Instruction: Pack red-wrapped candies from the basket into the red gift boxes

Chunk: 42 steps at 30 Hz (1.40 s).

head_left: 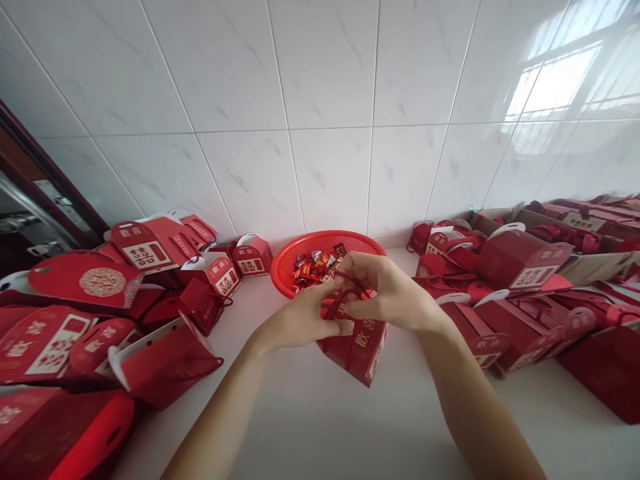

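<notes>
Between my hands is a red gift box (pixel 357 350) with gold characters and a dark red cord, tilted above the white counter. My left hand (pixel 313 317) grips its left side, thumb laid over the printed face. At the top, the fingers of my right hand (pixel 385 290) are closed in a pinch around the dark red cord. Just behind the box stands a red plastic basket (pixel 283 267) with wrapped candies (pixel 313 267) in it. My hands and the box hide its front right part.
Red gift boxes (pixel 145 253) are piled on the left of the white counter (pixel 300 427). More red boxes (pixel 525 260) crowd the right side, some in a cardboard carton (pixel 595 267). A tiled wall (pixel 330 180) rises behind, and a dark door frame (pixel 50 180) borders the left.
</notes>
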Motion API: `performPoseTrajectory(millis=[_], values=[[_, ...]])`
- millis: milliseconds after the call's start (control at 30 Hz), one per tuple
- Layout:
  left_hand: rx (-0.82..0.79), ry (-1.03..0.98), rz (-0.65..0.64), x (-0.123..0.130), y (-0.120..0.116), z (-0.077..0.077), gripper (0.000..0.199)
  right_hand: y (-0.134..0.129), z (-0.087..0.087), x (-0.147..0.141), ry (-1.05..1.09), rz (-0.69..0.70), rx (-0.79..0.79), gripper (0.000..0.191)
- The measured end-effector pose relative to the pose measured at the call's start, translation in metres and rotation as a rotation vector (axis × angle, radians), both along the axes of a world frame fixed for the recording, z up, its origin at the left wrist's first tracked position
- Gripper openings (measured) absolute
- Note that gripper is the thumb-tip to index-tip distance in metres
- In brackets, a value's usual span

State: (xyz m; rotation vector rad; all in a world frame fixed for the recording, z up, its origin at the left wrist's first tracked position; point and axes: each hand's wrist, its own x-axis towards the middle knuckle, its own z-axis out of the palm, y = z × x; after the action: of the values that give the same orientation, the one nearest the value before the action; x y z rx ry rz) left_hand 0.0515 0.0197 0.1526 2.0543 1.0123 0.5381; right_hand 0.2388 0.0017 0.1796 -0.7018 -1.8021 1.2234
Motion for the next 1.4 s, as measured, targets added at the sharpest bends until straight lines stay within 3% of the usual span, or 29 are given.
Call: performPoseTrajectory(millis=[167,300,533,700,867,1067,1400], values=[[-0.019,0.145,-0.012,0.002,0.001,-0.002,0.035,-0.001,-0.005,-0.005,-0.373,-0.358,0.262,0.022],[-0.007,0.229,-0.009,0.004,0.002,-0.002,0.028,-0.002,-0.006,-0.008,-0.551,-0.484,0.344,0.022],[-0.027,0.275,-0.083,0.003,0.004,-0.003,0.023,-0.004,-0.003,-0.002,-0.68,-0.387,0.325,0.013],[0.001,0.175,-0.104,0.005,0.005,-0.005,0.024,-0.004,0.0,0.002,-0.654,-0.388,0.286,0.009],[0.064,0.038,-0.105,0.006,0.007,-0.008,0.041,0.0,0.001,0.007,-0.601,-0.402,0.265,0.01],[-0.044,0.026,-0.06,0.003,0.008,-0.006,0.057,0.005,-0.001,0.01,-0.551,-0.347,0.231,0.01],[-0.02,0.015,-0.092,0.002,0.012,-0.01,0.032,0.004,-0.002,0.012,-0.525,-0.274,0.225,0.009]])
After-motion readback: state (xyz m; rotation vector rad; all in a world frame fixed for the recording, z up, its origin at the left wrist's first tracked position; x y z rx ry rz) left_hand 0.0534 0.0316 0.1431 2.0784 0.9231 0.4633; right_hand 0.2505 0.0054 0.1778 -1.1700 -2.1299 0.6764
